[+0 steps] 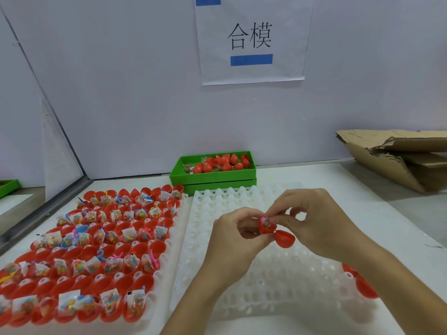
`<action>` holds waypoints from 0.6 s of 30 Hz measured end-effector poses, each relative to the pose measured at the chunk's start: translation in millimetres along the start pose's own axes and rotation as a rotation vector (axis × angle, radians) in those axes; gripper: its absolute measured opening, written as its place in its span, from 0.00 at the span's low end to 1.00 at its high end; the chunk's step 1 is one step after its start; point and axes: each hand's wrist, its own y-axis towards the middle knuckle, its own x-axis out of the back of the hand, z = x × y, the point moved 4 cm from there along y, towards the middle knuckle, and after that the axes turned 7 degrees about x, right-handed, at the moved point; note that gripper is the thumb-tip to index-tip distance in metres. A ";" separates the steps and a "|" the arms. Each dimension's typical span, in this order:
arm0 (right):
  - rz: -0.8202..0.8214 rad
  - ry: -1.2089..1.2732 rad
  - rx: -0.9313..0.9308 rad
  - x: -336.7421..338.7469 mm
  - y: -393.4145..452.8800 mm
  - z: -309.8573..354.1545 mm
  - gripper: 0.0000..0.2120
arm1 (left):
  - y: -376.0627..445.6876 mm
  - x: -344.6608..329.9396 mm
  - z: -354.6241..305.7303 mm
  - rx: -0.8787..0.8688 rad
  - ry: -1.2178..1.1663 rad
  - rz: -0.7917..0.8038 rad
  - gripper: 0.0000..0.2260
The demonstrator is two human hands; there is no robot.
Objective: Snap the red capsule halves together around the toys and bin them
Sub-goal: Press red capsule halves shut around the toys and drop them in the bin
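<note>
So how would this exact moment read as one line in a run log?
step: tucking toy | left hand: holds filled capsule half | right hand: pinches toy packet | hinged lid: open | green bin: holds capsules

A white bench carries two white plastic trays side by side: the left tray packed with red capsule halves, the right tray mostly bare. Stacked green bins sit behind them, torn cardboard far right.
</note>
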 end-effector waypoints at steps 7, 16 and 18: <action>0.023 -0.044 0.036 -5.3 -0.8 1.5 0.14 | -1.1 -1.0 -0.9 -0.033 0.034 0.011 0.10; 0.071 -0.059 0.075 -4.6 -2.8 2.8 0.12 | -0.9 -1.9 -1.0 -0.045 0.048 0.007 0.12; 0.045 -0.063 0.067 -4.8 -2.6 1.5 0.13 | -0.9 -1.8 -1.0 -0.054 0.057 0.006 0.12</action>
